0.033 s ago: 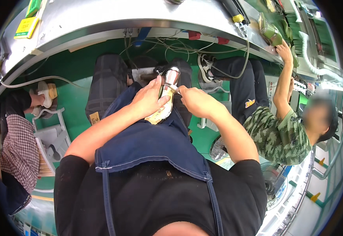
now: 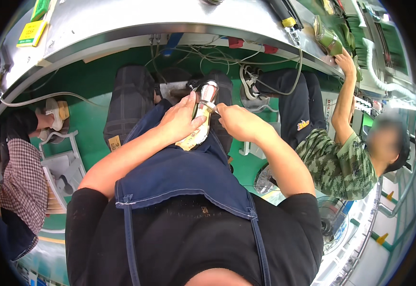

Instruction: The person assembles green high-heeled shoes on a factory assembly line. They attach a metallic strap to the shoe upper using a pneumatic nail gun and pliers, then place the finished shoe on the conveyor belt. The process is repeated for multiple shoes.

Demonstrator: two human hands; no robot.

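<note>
We see a green floor beneath a long metal workbench; a fan, perhaps, stands lower right.

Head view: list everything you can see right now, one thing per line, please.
workpiece: one, tan and cream, on the lap, held in the left hand
metal tool: one, silver, at the workpiece's top, in the right hand
apron: one, dark blue, over the lap
workbench: one, grey metal, along the top
cables: several, pale, under the workbench
floor: green
stool: one, white, left
co-worker in camouflage shirt: one, right, reaching to the bench
person in checked shirt: one, left edge
left hand: one
right hand: one
</note>
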